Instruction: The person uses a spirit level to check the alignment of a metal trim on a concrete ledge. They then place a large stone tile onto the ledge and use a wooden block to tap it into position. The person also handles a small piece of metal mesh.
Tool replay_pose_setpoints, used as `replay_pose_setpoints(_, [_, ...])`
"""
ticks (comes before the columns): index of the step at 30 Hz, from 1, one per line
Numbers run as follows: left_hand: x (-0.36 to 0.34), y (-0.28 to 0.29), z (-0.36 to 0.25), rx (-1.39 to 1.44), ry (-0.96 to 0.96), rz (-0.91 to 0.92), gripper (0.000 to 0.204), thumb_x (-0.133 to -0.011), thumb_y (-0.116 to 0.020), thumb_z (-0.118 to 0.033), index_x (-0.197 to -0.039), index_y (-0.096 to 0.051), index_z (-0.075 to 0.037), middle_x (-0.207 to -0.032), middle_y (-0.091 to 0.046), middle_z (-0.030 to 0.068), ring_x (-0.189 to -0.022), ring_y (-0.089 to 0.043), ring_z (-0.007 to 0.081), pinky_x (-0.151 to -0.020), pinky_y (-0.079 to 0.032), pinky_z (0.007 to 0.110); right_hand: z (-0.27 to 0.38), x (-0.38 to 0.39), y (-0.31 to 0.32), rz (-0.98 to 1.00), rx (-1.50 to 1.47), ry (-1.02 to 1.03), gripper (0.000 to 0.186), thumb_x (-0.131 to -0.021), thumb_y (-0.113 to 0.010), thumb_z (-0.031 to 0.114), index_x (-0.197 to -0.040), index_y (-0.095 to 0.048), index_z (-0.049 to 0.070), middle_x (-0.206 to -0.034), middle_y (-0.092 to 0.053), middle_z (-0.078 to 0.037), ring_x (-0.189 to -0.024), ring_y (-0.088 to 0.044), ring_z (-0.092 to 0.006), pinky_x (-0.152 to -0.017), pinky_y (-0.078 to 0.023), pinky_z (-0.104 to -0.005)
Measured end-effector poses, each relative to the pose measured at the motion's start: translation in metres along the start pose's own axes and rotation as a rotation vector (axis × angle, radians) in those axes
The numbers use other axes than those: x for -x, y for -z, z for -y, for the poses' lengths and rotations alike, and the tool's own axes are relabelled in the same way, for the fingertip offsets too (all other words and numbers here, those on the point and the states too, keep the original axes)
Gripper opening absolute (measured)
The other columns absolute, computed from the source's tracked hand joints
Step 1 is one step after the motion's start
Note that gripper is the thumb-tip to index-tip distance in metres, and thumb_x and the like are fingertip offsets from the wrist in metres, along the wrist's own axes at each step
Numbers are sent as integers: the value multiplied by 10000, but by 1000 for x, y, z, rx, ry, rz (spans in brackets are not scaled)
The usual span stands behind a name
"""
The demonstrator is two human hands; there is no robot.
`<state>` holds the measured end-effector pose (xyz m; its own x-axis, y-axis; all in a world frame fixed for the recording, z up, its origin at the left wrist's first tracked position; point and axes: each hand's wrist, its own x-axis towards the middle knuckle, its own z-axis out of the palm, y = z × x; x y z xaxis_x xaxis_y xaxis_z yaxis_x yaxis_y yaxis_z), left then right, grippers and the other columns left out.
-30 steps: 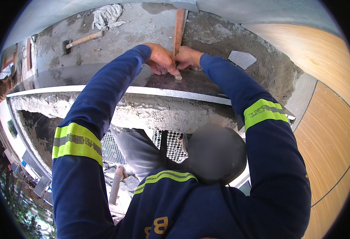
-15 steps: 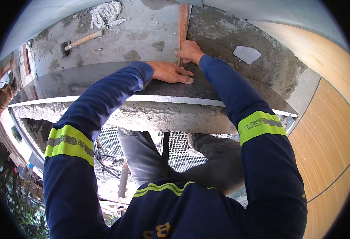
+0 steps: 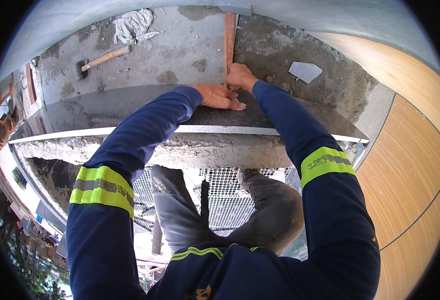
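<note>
A dark polished stone slab (image 3: 135, 106) with a white front edge lies along the ledge in front of me. My left hand (image 3: 219, 96) rests flat on it with fingers stretched to the right, holding nothing I can see. A reddish-brown wooden strip (image 3: 229, 37) runs away from me toward the far wall. Just beyond the left fingertips, my right hand (image 3: 241, 76) is closed around the strip's near end. The fingers hide that end, so anything else in their grip is out of sight.
A wooden-handled hammer (image 3: 105, 58), crumpled whitish plastic (image 3: 134, 26) and a pale stone offcut (image 3: 305, 71) lie on the rough concrete (image 3: 180, 50). Wood-grained panels (image 3: 405, 175) stand at the right. Below the ledge's broken edge is a perforated mesh (image 3: 225, 200), near my legs.
Both hands stay close together at the near end of the strip. The right hand's fingers have drawn in closer to the left hand. My view has shifted slightly.
</note>
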<state>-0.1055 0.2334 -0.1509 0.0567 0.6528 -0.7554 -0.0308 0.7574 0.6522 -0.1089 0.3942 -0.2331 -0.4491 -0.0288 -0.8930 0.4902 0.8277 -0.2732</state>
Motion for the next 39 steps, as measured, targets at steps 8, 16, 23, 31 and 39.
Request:
replay_pose_setpoints(8, [2, 4, -3, -29, 34, 29, 1080, -887, -478, -871, -1660, -323, -132, -1656, -376, 240, -1540, -352, 393, -1272, -248, 486, 3, 6, 3, -12, 2, -23, 284, -827, -695, 123, -1054, -771, -30, -1024, -774, -225, -901, -787, -331, -797, -613, -417])
replay_pose_setpoints(16, [4, -1, -5, -21, 115, 4, 1110, -866, -428, -919, -1673, -293, -168, -1643, -399, 236, -1535, -365, 386, -1271, -256, 492, 7, 8, -4, -59, 166, 15, 314, -821, -719, 155, -1059, -767, -43, -1112, -753, -258, -1028, -756, -373, -847, -604, -451])
replay_pose_setpoints(23, [1, -1, -6, -21, 41, 66, 994, -915, -379, -890, -1626, -389, -195, -1586, -474, 242, -1495, -412, 415, -1248, -307, 483, 23, 12, -11, -87, 310, -11, 340, -853, -715, 156, -1137, -767, -23, -1168, -741, -259, -1091, -731, -422, -902, -601, -478])
replay_pose_setpoints(31, [7, 4, -9, -144, -9, -11, 849, -985, -417, -776, -1559, -481, -153, -1566, -512, 203, -1431, -491, 379, -1212, -359, 463, 18, 9, -17, -134, 319, 2, 353, -852, -710, 185, -1141, -767, -10, -1185, -735, -267, -1112, -721, -434, -920, -594, -485])
replay_pose_setpoints(39, [-11, 3, 7, -64, -91, -3, 822, -973, -470, -738, -1471, -580, -93, -1492, -588, 203, -1399, -526, 369, -1196, -375, 444, 8, -4, -26, -109, 258, -6, 330, -814, -724, 177, -1072, -783, -19, -1122, -749, -273, -1067, -738, -425, -890, -600, -483])
